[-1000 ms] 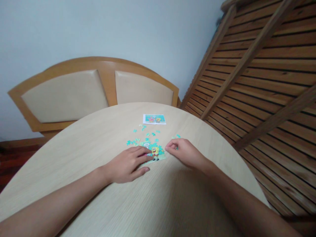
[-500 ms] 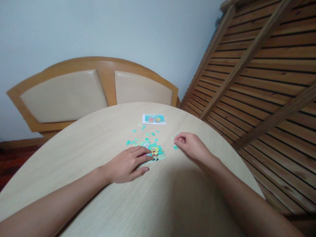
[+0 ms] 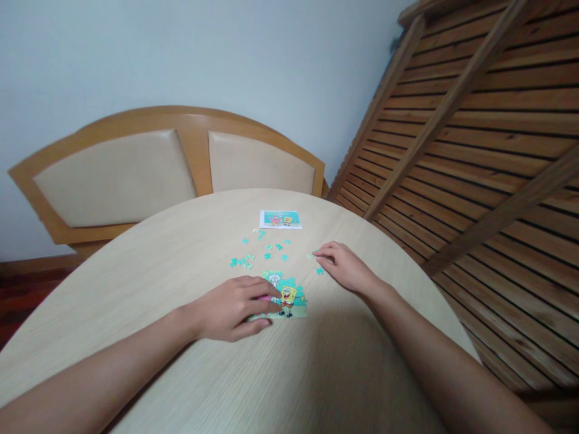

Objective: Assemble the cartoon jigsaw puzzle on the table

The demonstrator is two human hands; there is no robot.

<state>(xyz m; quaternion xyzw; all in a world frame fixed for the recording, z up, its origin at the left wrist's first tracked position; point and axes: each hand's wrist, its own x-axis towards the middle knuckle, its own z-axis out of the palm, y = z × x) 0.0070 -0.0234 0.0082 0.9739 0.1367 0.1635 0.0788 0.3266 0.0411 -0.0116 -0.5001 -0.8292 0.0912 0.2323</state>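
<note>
A partly joined cartoon puzzle [image 3: 289,294] lies near the middle of the round table [image 3: 181,253]. My left hand [image 3: 233,307] rests on the puzzle's left side, fingers stretched over it and thumb tucked beneath. My right hand [image 3: 341,264] lies flat to the right, its fingertips touching a loose teal piece [image 3: 310,255]; another teal piece [image 3: 319,270] sits beside it. Several loose teal pieces [image 3: 265,248] are scattered beyond the puzzle. A small reference picture [image 3: 280,219] lies farther back.
A wooden headboard with beige panels [image 3: 163,169] leans against the pale wall behind the table. A slatted wooden bed frame [image 3: 474,138] stands tilted at the right, close to the table's edge.
The joined puzzle slid nearer to me under my left hand. My right hand moved away from the puzzle's right edge to the loose pieces farther right and flattened.
</note>
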